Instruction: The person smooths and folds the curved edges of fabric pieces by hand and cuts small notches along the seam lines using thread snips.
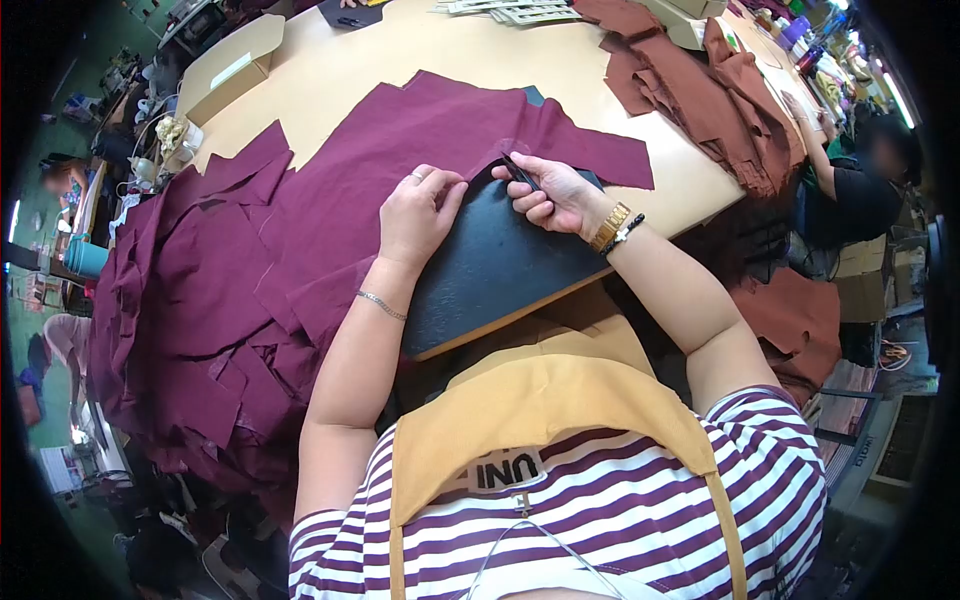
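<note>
A large maroon cloth (pixel 370 160) spreads over the table and hangs off to the left. My left hand (pixel 420 210) is closed in a pinch on its near edge. Small black thread snips (pixel 522 175) lie in my right hand (pixel 555 195), with the fingers wrapped round them. Their tips are close to the cloth edge and partly hidden. Beneath both hands, a black board (pixel 500 270) with a wooden edge rests at the table's near side.
Rust-brown cloth (pixel 690 100) is heaped at the right of the pale table (pixel 330 60). An open cardboard box (pixel 235 70) stands at the back left, and white card strips (pixel 510 10) lie at the far edge. A co-worker (pixel 865 190) sits on the right.
</note>
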{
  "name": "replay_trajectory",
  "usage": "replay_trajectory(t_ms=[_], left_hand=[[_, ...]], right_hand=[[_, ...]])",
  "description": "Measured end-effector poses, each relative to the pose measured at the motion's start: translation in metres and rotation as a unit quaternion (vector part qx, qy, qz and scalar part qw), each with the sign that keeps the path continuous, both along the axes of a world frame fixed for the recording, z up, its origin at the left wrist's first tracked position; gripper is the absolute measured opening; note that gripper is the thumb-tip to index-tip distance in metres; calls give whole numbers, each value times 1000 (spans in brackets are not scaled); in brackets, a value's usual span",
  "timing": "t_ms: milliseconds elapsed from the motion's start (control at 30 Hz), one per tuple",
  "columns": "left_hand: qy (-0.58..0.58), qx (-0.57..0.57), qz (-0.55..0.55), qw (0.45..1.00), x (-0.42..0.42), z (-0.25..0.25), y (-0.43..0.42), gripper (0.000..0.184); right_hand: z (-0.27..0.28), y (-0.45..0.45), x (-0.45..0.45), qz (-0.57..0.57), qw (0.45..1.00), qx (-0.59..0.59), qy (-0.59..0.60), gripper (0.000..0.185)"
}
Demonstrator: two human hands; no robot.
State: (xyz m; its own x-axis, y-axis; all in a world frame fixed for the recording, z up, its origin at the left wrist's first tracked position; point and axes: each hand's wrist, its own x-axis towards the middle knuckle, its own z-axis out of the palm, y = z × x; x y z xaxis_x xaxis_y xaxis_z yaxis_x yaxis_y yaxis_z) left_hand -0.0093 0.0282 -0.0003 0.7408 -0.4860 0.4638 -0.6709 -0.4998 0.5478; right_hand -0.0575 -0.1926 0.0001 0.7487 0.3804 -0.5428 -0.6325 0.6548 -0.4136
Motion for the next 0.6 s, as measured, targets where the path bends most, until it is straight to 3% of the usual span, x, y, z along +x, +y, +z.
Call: replay_trajectory(t_ms=[133, 333, 600], left_hand=[[3, -8, -5, 1000, 2, -3, 0, 10], [10, -11, 2, 1000, 2, -2, 1, 10], [0, -15, -1, 1000, 3, -5, 1, 10]], right_hand=[[3, 5, -5, -26, 998, -60, -16, 31], [12, 4, -8, 1, 999, -43, 19, 31], [0, 3, -6, -10, 998, -56, -27, 29]])
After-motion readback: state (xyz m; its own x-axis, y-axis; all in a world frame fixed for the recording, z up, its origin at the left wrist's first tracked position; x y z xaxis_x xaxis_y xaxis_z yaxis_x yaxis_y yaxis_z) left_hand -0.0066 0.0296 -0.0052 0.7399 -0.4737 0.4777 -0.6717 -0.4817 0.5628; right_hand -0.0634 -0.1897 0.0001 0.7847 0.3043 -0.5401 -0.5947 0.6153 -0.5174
